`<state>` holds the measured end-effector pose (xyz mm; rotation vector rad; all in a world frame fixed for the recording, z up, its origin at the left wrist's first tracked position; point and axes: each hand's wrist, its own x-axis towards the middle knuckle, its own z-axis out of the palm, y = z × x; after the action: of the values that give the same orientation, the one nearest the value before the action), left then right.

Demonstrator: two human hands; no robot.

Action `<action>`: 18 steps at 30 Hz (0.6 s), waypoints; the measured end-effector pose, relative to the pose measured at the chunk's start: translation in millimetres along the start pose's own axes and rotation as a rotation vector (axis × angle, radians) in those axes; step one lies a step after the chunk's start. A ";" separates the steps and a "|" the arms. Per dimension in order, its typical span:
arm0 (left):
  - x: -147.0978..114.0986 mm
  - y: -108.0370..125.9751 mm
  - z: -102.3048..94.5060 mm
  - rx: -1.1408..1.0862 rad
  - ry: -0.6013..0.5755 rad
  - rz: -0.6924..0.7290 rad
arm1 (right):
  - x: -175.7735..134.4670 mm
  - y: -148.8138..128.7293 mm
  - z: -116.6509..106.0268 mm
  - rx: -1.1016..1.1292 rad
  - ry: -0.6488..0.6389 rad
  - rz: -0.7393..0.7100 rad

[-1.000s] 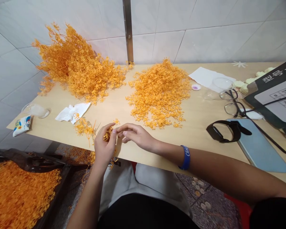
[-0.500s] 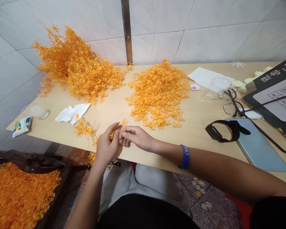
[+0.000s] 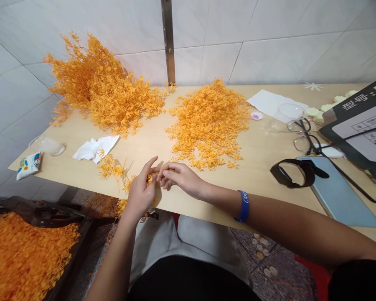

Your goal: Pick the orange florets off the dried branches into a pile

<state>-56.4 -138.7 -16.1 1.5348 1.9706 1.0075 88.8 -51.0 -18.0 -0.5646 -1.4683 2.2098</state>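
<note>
My left hand (image 3: 140, 190) is at the front edge of the table, its fingers closed around a sprig of orange plastic flowers (image 3: 149, 179). More of the sprig hangs below and left of the palm. My right hand (image 3: 182, 179) meets the left fingertips, its thumb and fingers pinched together; what is between them is hidden. Just beyond both hands lies a loose pile of small orange flower heads (image 3: 211, 121). Left of my left hand, a few loose orange sprigs (image 3: 111, 168) rest on the table.
A large bunch of orange stems (image 3: 103, 88) leans at the back left. Crumpled tissue (image 3: 95, 148) and a small packet (image 3: 29, 166) lie left. Glasses (image 3: 303, 142), a black watch (image 3: 288, 173), a light-blue phone (image 3: 347, 196) and a dark box (image 3: 360, 121) stand right. An orange-filled crate (image 3: 28, 259) sits below.
The left index finger has straightened upward and my left hand has opened slightly. My right hand has risen a little. The single flower head beyond the fingers has shifted right toward the pile.
</note>
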 end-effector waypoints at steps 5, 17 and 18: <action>-1.4 -0.2 3.3 -0.025 0.086 0.031 | 0.7 2.9 -0.7 0.103 0.068 -0.033; -2.6 -4.5 7.6 -0.104 0.186 0.121 | -3.9 8.1 -5.6 -0.150 0.096 -0.257; -2.8 -5.7 7.7 -0.115 0.187 0.128 | -3.1 7.9 -5.3 -0.171 0.080 -0.257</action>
<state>-53.6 -139.8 -25.6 1.5692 1.9164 1.3374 93.3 -51.6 -26.9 -0.4825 -1.6001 1.8580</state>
